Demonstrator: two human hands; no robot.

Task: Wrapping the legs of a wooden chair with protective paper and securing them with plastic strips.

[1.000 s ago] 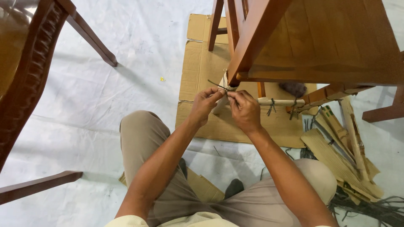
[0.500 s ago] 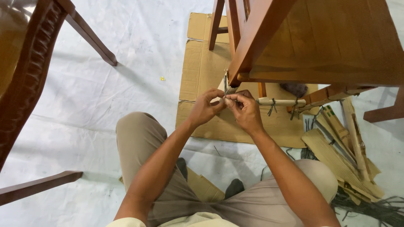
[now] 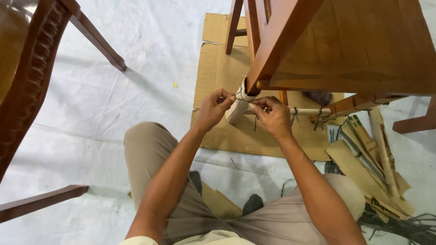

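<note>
Seated on the white floor sheet (image 3: 136,90), a person's left hand (image 3: 212,109) and right hand (image 3: 271,117), together a moment ago, now draw apart, each pinching an end of the thin dark string (image 3: 239,97) around the pale paper-wrapped chair leg (image 3: 237,108), at the flat brown cardboard's (image 3: 218,72) near edge.

Reddish-brown chair (image 3: 345,41), pale beige paper wrap (image 3: 237,108) on its leg, dark green string (image 3: 241,97), tan cardboard (image 3: 218,72), white floor sheet (image 3: 113,118), khaki trousers (image 3: 150,145).

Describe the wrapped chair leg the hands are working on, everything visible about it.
The wrapped chair leg is the lower end of a reddish-brown wooden leg, covered in pale cardboard-like sheet, slanting down to the brown cardboard on the floor. A thin dark string circles its top. The left hand and right hand each pinch an end of that string.
</note>
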